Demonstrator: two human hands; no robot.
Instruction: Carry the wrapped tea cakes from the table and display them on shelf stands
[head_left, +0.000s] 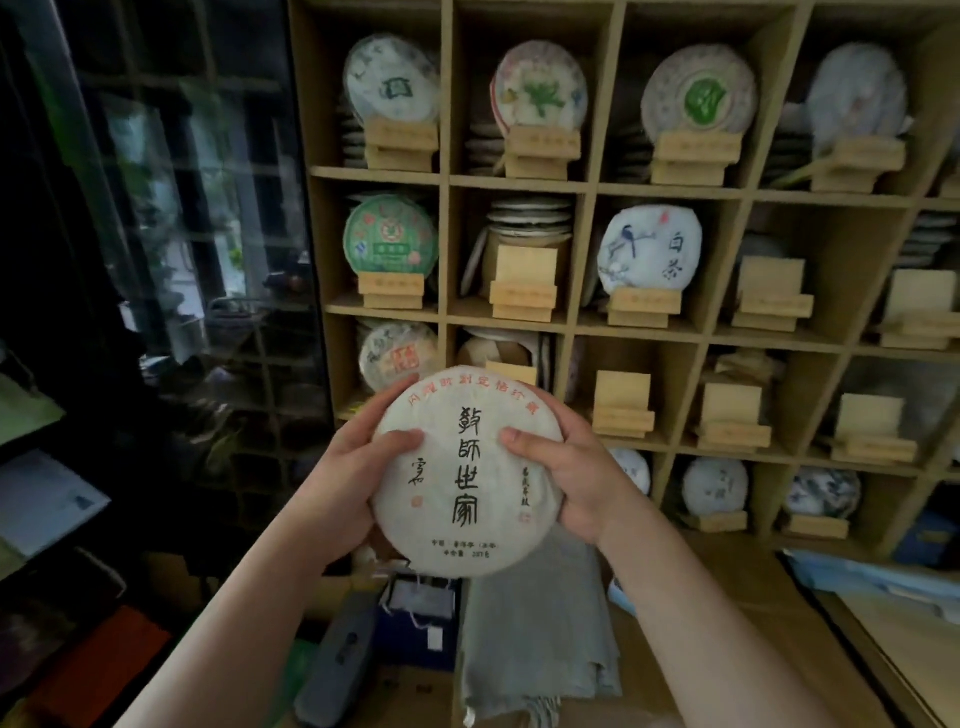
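Fingers of both hands grip one wrapped tea cake: left hand clasps its left edge w/ thumb laid over the front, right hand clasps the right edge the same way, rest of each hand curled behind. Cake is held upright, face toward the camera, print reading top to bottom, in mid-air in front of the shelf unit, not on any stand yet. Key relation: nearest bare wooden stand sits directly behind and just above the cake's top rim, partly hidden by it; another empty stand lies to the right, same row, nearer the right hand. So cake prob goes forward and slightly up, staying upright so its lower rim drops into the stand's ledge. Both hands equally placed; neither can let go before the rim seats
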